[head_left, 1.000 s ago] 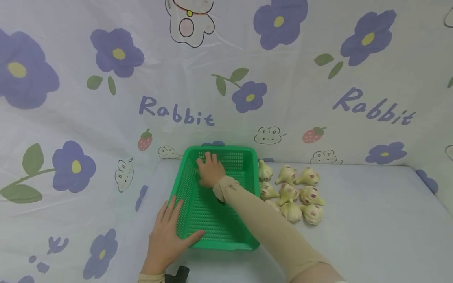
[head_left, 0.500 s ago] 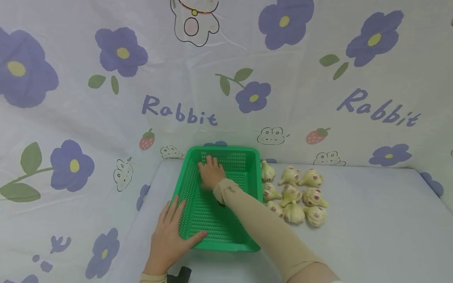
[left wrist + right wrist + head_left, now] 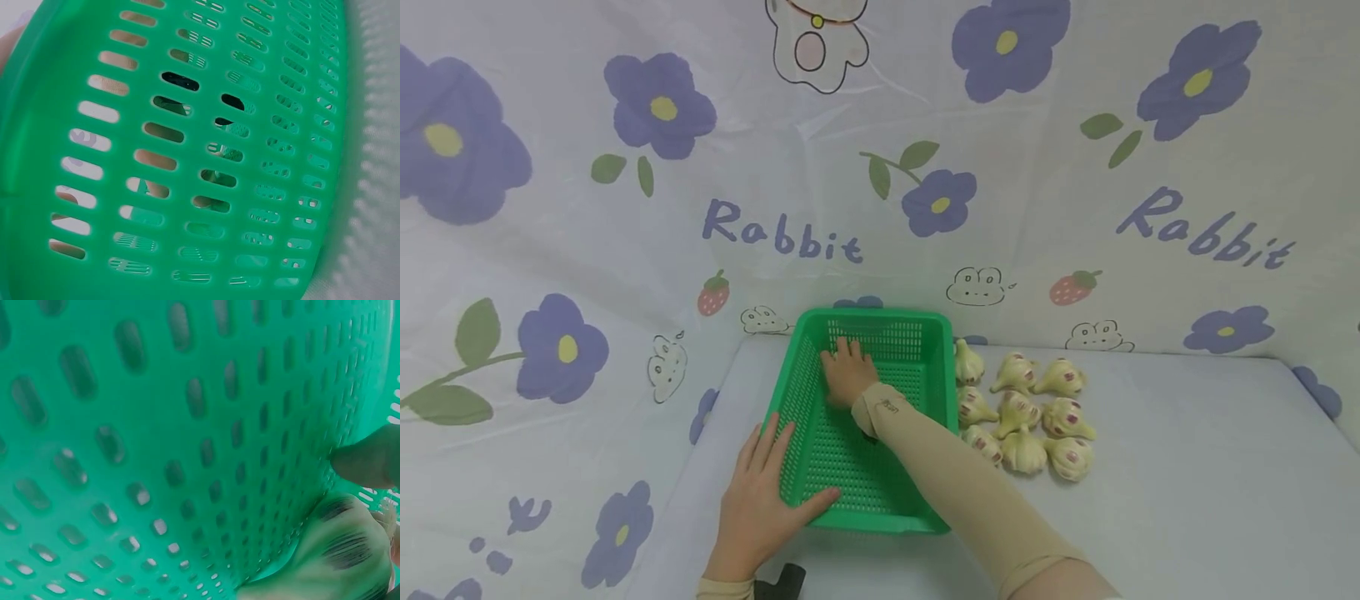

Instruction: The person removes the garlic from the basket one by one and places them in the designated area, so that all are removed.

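Note:
A green perforated plastic basket (image 3: 861, 523) stands on the white table. My left hand (image 3: 758, 500) lies along its near left side, fingers straight on the wall and thumb over the front rim. Deep in the back left of the basket is my right hand (image 3: 850, 377), fingers spread and pointing away. Under it, the right wrist view has a garlic bulb (image 3: 344, 550) with dark streaks, cut by the frame edge. The right thumb (image 3: 369, 461) reaches towards the basket wall, apart from the bulb. Fingertips show dimly beside the bulb's root end; the head view hides the bulb.
Several garlic bulbs (image 3: 1018, 412) lie in rough rows on the table, close against the basket's right side. A white cloth (image 3: 1037, 208) with purple flowers and "Rabbit" lettering hangs behind and at the left. A black object (image 3: 782, 582) shows beside the left wrist.
My right hand has moved slightly lower and nearer inside the basket. The left hand keeps its place on the rim. The whole head view has shifted a little.

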Demonstrator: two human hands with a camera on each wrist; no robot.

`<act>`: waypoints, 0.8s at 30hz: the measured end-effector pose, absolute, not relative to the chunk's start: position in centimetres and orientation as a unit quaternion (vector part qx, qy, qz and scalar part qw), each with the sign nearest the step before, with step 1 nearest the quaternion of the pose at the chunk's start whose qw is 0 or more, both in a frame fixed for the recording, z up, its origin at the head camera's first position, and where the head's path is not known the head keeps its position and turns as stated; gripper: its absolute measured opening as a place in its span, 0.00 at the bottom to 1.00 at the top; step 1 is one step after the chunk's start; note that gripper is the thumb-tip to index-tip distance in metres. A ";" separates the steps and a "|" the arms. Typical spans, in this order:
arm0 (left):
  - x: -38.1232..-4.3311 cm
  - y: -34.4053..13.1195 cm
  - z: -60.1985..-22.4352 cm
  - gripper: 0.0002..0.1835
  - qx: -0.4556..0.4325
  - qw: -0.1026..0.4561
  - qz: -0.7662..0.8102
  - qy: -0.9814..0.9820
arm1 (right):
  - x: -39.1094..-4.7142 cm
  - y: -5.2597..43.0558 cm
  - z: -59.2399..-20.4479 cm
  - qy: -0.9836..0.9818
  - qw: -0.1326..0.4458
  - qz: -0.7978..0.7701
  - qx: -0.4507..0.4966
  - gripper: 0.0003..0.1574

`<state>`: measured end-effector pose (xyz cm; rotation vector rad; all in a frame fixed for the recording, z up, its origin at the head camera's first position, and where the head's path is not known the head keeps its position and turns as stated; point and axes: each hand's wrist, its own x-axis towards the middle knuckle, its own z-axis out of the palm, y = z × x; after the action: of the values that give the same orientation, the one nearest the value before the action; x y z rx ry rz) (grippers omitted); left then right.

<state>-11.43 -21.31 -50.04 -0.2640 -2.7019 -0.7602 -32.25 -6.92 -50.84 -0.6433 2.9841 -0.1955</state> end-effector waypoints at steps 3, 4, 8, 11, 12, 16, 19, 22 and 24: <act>-11.4 -21.3 -50.0 0.59 -0.094 0.162 -0.266 -0.946 | -32.2 -6.9 -51.0 0.975 0.038 -0.060 -0.212 0.38; -11.4 -21.3 -50.0 0.59 -0.094 0.163 -0.266 -0.946 | -32.1 -6.9 -51.0 0.975 0.037 -0.058 -0.212 0.38; -11.4 -21.2 -50.1 0.59 -0.092 0.160 -0.263 -0.947 | -31.9 -6.8 -50.9 0.976 0.036 -0.054 -0.210 0.38; -11.4 -21.2 -50.1 0.59 -0.089 0.157 -0.262 -0.948 | -31.8 -6.8 -50.8 0.976 0.035 -0.050 -0.211 0.37; -11.4 -21.2 -50.1 0.59 -0.088 0.157 -0.261 -0.948 | -31.8 -6.7 -50.7 0.976 0.035 -0.049 -0.211 0.36; -11.4 -21.2 -50.0 0.59 -0.088 0.156 -0.262 -0.948 | -31.7 -6.6 -50.6 0.975 0.034 -0.049 -0.214 0.35; -11.4 -21.2 -49.9 0.59 -0.089 0.157 -0.263 -0.948 | -31.7 -6.6 -50.4 0.975 0.036 -0.053 -0.214 0.36; -11.4 -21.3 -49.8 0.59 -0.090 0.157 -0.263 -0.948 | -31.7 -6.6 -50.3 0.974 0.038 -0.056 -0.215 0.36; -11.4 -21.3 -49.7 0.59 -0.090 0.158 -0.263 -0.948 | -31.7 -6.6 -50.2 0.974 0.037 -0.057 -0.216 0.37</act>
<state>-11.43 -21.30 -49.71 -0.2581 -2.7109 -0.7509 -31.75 -6.56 -50.19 -0.6644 2.9905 -0.1759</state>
